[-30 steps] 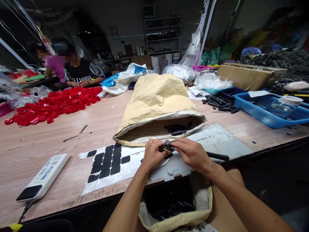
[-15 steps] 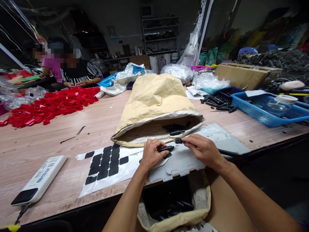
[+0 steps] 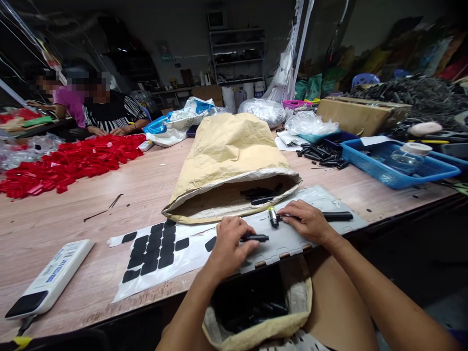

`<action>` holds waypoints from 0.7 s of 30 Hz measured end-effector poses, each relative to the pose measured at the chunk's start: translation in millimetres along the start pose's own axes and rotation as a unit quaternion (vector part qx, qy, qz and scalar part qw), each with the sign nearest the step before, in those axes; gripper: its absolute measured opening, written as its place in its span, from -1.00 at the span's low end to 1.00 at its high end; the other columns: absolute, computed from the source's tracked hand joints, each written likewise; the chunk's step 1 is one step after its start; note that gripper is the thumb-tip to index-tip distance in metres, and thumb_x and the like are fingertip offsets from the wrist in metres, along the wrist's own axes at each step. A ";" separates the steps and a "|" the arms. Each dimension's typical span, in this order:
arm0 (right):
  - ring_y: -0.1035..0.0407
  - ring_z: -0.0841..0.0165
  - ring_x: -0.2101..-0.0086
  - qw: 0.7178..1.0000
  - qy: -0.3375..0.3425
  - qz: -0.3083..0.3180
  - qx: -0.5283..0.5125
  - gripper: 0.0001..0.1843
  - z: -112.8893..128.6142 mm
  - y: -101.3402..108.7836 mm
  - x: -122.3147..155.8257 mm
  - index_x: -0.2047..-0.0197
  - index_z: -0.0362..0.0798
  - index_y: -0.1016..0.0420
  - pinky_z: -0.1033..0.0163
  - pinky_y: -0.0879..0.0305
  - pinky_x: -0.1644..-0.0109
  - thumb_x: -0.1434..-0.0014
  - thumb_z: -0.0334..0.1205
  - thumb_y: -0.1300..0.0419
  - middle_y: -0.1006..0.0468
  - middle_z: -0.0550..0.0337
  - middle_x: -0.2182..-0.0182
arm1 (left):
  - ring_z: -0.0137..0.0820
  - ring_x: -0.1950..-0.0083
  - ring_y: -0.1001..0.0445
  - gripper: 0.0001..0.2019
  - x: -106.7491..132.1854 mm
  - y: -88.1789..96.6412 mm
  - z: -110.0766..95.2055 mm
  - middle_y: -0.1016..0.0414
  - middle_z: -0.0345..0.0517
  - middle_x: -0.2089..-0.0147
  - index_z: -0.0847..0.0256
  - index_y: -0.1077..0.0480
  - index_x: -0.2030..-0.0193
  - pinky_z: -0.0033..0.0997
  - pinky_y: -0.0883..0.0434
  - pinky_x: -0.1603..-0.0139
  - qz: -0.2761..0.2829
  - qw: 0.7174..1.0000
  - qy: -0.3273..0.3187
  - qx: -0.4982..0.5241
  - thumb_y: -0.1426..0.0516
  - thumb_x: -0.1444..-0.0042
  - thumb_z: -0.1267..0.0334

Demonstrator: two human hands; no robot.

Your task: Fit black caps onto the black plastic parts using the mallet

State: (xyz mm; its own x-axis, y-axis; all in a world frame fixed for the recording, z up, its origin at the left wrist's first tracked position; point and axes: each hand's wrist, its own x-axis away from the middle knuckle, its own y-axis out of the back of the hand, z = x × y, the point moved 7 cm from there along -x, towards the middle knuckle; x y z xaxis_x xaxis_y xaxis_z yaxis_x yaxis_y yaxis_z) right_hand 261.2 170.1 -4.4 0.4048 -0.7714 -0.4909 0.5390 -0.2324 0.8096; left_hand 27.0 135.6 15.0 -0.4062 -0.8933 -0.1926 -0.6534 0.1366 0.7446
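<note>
My left hand (image 3: 234, 243) pinches a slim black pen-shaped piece (image 3: 258, 238) just above the grey board (image 3: 307, 234). In my right hand (image 3: 307, 222) is a small hammer (image 3: 273, 217), its metal head with a yellow-green end turned to the left and its black handle sticking out to the right. The two hands are apart, with the hammer head above and right of the piece's tip. Left of my left hand lies a white sheet (image 3: 146, 287) of black rounded-square stickers (image 3: 155, 248). Behind the hands, a large paper sack (image 3: 226, 156) lies with its mouth toward me, black pieces inside.
A second open sack (image 3: 263, 331) with black pieces sits below the table edge. A white power bank (image 3: 51, 278) with a cable lies left. Red parts (image 3: 73, 161) are heaped at back left near two people. A blue tray (image 3: 398, 180) and black parts (image 3: 321, 155) lie right.
The hammer has turned, so its head now shows side-on and its handle is more exposed. The black piece in my left hand has moved slightly right and down. The view has shifted a little.
</note>
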 end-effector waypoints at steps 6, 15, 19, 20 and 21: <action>-0.43 0.26 0.19 1.000 0.001 -0.001 -0.005 -0.80 -2.9 -2.7 1.6 0.03 0.09 -0.60 0.15 -0.36 0.07 -0.33 -0.23 -0.18 -0.60 0.15 0.19 | 0.04 -0.23 -0.30 -0.76 72.9 -29.3 -29.9 -0.38 -0.04 -0.27 -0.02 -0.51 0.13 0.15 -0.35 -0.18 0.023 0.993 -0.067 -0.092 -0.34 -0.05 0.28; -0.38 0.26 0.18 1.000 -0.004 0.005 0.008 -0.80 -1.7 -4.4 1.9 0.02 0.05 -0.59 0.15 -0.31 0.07 -0.35 -0.24 -0.18 -0.58 0.13 0.19 | -0.12 -0.12 -0.38 -0.84 -11.6 6.4 -21.4 -0.56 -0.07 -0.04 0.06 -0.48 0.00 -0.02 -0.31 -0.16 -0.081 0.990 -0.045 -0.103 -0.16 -0.31 0.20; -0.39 0.27 0.19 1.000 0.004 0.003 0.005 -0.80 -2.5 -3.7 2.0 0.02 0.06 -0.60 0.16 -0.31 0.08 -0.34 -0.23 -0.19 -0.59 0.14 0.18 | -0.05 -0.18 -0.35 -0.73 -94.8 7.1 9.7 -0.54 -0.02 -0.14 0.06 -0.46 -0.13 -0.02 -0.29 -0.15 -0.050 0.988 0.060 -0.130 -0.09 -0.35 0.17; -0.39 0.27 0.19 1.000 0.004 0.002 0.004 -0.80 -2.9 -3.6 2.0 0.02 0.06 -0.60 0.16 -0.31 0.08 -0.34 -0.23 -0.19 -0.59 0.14 0.18 | -0.01 -0.18 -0.37 -0.71 -109.0 3.0 18.9 -0.55 0.02 -0.14 0.07 -0.46 -0.15 0.00 -0.29 -0.15 -0.030 0.987 0.085 -0.133 -0.10 -0.34 0.17; -0.39 0.27 0.19 1.000 0.004 0.001 0.004 -0.80 -3.4 -3.4 2.0 0.03 0.06 -0.60 0.16 -0.31 0.08 -0.34 -0.23 -0.19 -0.60 0.14 0.18 | 0.01 -0.17 -0.39 -0.70 -120.2 -1.4 27.3 -0.56 0.06 -0.13 0.09 -0.47 -0.15 0.01 -0.30 -0.14 -0.014 0.986 0.104 -0.133 -0.12 -0.32 0.17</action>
State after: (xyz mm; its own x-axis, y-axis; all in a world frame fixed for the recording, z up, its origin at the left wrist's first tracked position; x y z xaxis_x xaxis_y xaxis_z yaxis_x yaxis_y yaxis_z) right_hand 262.6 171.4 -9.3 0.4111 -0.7672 -0.4923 0.5329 -0.2359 0.8126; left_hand 59.3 254.4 19.7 -0.2323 -0.9675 -0.0996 -0.4607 0.0192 0.8874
